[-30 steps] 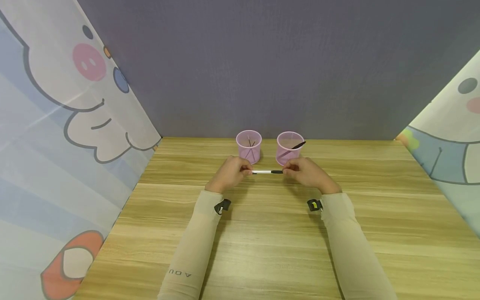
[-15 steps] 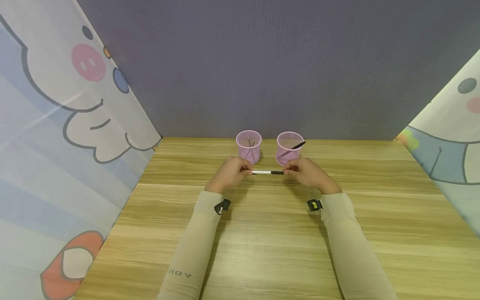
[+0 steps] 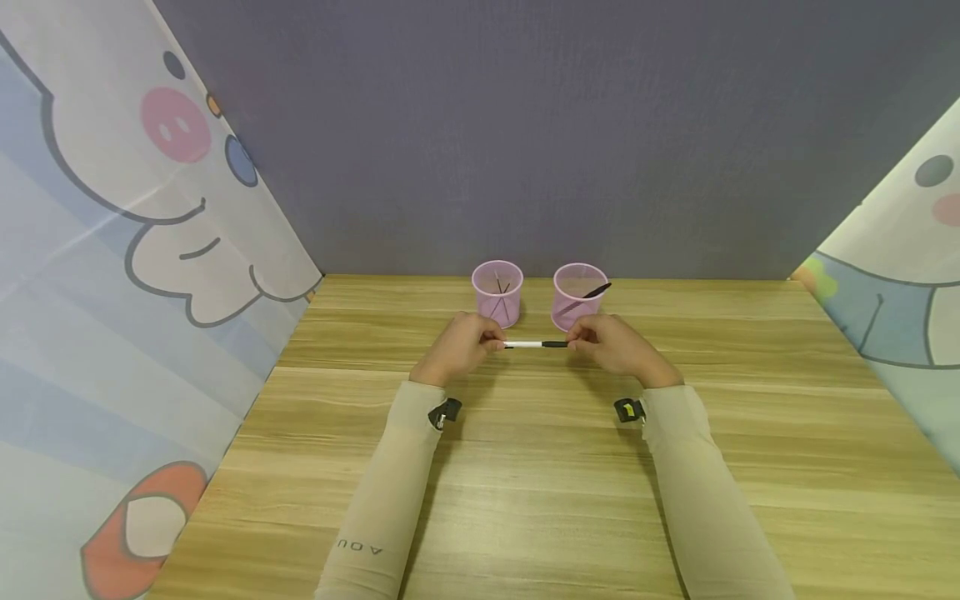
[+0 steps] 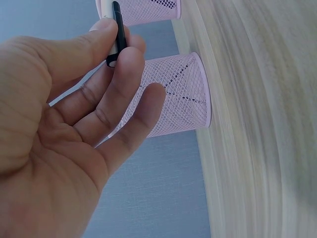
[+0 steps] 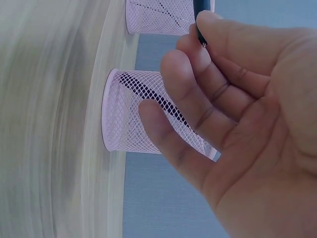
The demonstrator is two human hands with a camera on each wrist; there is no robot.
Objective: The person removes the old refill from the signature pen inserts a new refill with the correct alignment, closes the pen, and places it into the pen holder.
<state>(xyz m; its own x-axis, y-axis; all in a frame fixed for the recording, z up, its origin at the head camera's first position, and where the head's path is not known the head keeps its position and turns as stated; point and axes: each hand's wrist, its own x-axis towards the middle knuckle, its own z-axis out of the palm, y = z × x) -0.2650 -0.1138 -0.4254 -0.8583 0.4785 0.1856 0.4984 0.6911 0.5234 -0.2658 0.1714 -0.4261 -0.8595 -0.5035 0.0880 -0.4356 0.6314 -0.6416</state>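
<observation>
A white pen [image 3: 523, 344] with a black grip lies level between both hands, in front of two pink mesh cups. My left hand [image 3: 461, 346] pinches its clip end between thumb and index finger; the black clip [image 4: 119, 29] shows in the left wrist view. At the tip end, my right hand [image 3: 611, 343] pinches the black grip [image 5: 202, 20], and the small metal point shows below the fingers. Behind the left hand stands the left cup [image 3: 498, 293], with thin dark sticks in it. The right cup [image 3: 579, 297] holds a dark pen [image 3: 597, 291] leaning to the right.
The wooden table [image 3: 532, 483] runs back to a grey wall panel [image 3: 555, 142]. Cartoon-printed sheets [image 3: 135, 275] hang at the left and right sides. A dark band with a small device [image 3: 446, 413] sits on each wrist.
</observation>
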